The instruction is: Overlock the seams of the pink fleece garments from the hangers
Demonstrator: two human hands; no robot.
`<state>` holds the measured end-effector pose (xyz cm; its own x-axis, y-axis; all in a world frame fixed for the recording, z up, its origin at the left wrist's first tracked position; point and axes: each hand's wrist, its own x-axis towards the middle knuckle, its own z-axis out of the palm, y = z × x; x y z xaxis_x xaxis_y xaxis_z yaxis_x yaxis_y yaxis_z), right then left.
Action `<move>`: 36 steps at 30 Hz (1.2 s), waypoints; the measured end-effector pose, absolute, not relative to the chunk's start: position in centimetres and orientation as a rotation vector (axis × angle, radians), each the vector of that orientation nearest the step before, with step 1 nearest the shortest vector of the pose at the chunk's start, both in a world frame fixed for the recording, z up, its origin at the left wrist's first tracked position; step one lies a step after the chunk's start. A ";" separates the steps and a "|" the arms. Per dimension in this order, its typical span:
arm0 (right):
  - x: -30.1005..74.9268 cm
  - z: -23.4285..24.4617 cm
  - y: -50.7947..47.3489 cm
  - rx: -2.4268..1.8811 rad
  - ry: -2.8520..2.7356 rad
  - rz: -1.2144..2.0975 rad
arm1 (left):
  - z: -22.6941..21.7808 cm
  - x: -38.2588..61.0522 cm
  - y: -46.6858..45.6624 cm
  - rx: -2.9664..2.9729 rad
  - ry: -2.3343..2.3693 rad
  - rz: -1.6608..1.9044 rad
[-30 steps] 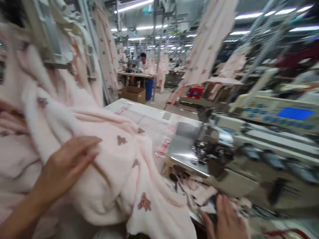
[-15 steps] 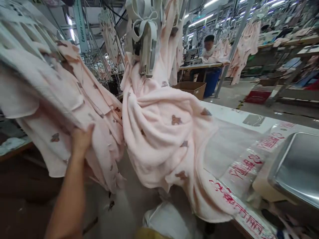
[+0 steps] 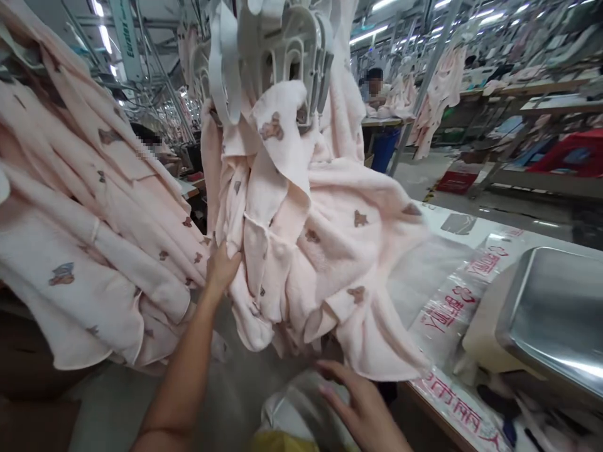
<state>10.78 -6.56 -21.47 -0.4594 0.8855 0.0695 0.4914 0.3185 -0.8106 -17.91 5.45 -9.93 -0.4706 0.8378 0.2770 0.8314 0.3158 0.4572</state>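
Note:
A bundle of pale pink fleece pieces with small brown bear prints point(image 3: 301, 251) hangs from a white plastic hanger clamp point(image 3: 277, 56) overhead and drapes onto the white worktable point(image 3: 452, 270). My left hand point(image 3: 221, 267) is raised against the bundle's left edge, fingers closed on a hanging fold. Low in the view, my right hand point(image 3: 360, 408) is stretched out with its fingers apart under the bundle's lower hem, holding nothing.
More pink fleece pieces point(image 3: 85, 238) hang at the left. A sewing machine's steel bed point(image 3: 556, 314) sits at the right on the table. A white bag point(image 3: 301, 414) lies below. Other people sit at tables behind, by a blue bin point(image 3: 384, 147).
My left hand has moved right from the left-hand bundle to the middle hanging bundle. My right hand has come into view below. The hanging bundle has swung left off the table.

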 end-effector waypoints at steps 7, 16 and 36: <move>1.0 -23.0 -7.6 -1.002 -2.001 1.175 | -7.9 -16.5 -0.1 1.639 2.453 0.934; 11.6 -8.1 -6.8 -0.727 -1.145 1.372 | -0.8 -6.6 -4.3 2.666 0.802 0.713; 28.4 -6.5 -14.3 -1.541 -1.626 0.669 | 7.0 8.7 9.3 2.223 0.946 0.847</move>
<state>28.40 -14.32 -6.48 0.0420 0.9826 0.1808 0.5708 0.1249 -0.8115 8.70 9.33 7.03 0.5483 0.7708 0.3244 0.4075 -0.5850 0.7012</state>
